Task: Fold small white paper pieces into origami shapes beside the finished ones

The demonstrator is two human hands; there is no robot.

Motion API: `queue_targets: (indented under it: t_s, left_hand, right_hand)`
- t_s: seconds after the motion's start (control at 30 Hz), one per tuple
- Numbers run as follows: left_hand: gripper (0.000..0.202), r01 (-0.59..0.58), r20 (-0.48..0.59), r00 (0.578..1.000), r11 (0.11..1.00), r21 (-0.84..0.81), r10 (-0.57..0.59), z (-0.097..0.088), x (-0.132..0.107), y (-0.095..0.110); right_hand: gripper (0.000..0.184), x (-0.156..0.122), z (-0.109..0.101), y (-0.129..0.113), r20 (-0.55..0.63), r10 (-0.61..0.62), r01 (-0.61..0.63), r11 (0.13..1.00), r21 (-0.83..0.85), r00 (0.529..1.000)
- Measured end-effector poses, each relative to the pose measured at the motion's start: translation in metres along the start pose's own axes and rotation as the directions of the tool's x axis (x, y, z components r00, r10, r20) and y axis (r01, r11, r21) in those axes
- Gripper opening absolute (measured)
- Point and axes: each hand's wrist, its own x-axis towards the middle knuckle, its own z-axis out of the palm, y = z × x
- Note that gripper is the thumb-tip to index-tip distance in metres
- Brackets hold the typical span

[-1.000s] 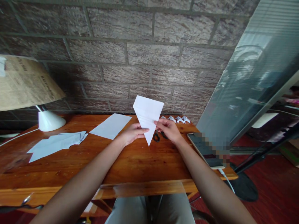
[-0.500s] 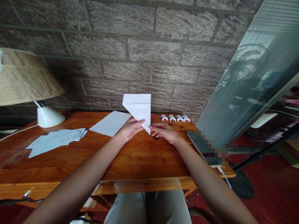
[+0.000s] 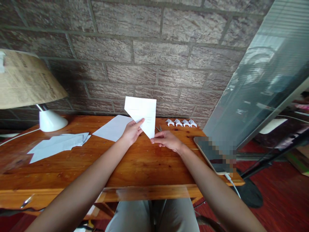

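I hold a folded white paper upright above the wooden desk, its point turned down. My left hand grips the paper's lower left slanted edge, thumb on the front. My right hand pinches the bottom tip between thumb and fingers. Black scissors lie on the desk just behind my right hand, mostly hidden.
A flat white sheet lies left of my hands; folded white papers lie further left. A lamp stands at far left. Several small folded paper pieces sit by the brick wall. A tablet lies at the desk's right edge.
The paper has turned from a wide triangle to a narrower shape and shifted left. My right hand slid down from its side edge to the bottom tip.
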Motion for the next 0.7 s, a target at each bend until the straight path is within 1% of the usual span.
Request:
queue_targets:
  t_s: [0.07, 0.17, 0.23, 0.27, 0.33, 0.43, 0.47, 0.53, 0.6, 0.7]
  left_hand:
    - [0.022, -0.04, -0.047, 0.998, 0.999, -0.035, 0.039, -0.002, 0.003, 0.005]
    - [0.021, -0.103, -0.117, 0.989, 0.992, -0.076, 0.094, -0.006, 0.007, 0.011]
    - [0.023, -0.114, -0.122, 0.987, 0.991, -0.07, 0.105, -0.009, 0.008, 0.012]
    - [0.025, -0.103, -0.101, 0.99, 0.993, -0.055, 0.097, -0.01, 0.008, 0.012]
    - [0.029, -0.053, -0.028, 0.998, 0.999, -0.009, 0.053, -0.008, 0.005, 0.007]
    - [0.033, 0.049, 0.1, 0.993, 0.995, 0.092, -0.058, -0.001, -0.004, -0.003]
    - [0.034, 0.073, 0.137, 0.986, 0.99, 0.124, -0.09, 0.002, -0.008, -0.006]
    - [0.037, 0.107, 0.196, 0.97, 0.978, 0.18, -0.143, 0.008, -0.014, -0.012]
    - [0.037, 0.122, 0.217, 0.961, 0.965, 0.231, -0.173, 0.01, -0.017, -0.015]
    - [0.038, 0.098, 0.174, 0.974, 0.96, 0.262, -0.147, 0.008, -0.015, -0.013]
  right_hand:
    - [0.03, 0.0, 0.001, 0.002, -0.003, 0.003, -0.003, 1.0, -0.002, 1.0]
    - [0.031, -0.003, 0.0, 0.0, 0.049, 0.013, -0.011, 0.999, -0.043, 0.999]
    - [0.032, -0.006, -0.002, -0.004, 0.062, 0.019, -0.015, 0.997, -0.071, 0.998]
    - [0.034, -0.007, -0.004, -0.007, 0.058, 0.019, -0.014, 0.996, -0.082, 0.998]
    - [0.04, -0.01, -0.009, -0.013, 0.021, -0.006, 0.008, 0.997, -0.082, 1.0]
    - [0.05, -0.01, -0.018, -0.018, -0.106, -0.105, 0.104, 0.994, -0.013, 0.989]
    - [0.05, -0.009, -0.021, -0.017, -0.148, -0.139, 0.141, 0.99, 0.003, 0.979]
    - [0.042, -0.006, -0.023, -0.014, -0.205, -0.188, 0.193, 0.981, 0.007, 0.961]
    - [0.036, -0.003, -0.022, -0.01, -0.243, -0.206, 0.212, 0.977, 0.001, 0.948]
    - [0.035, -0.001, -0.017, -0.006, -0.254, -0.196, 0.203, 0.979, 0.0, 0.947]
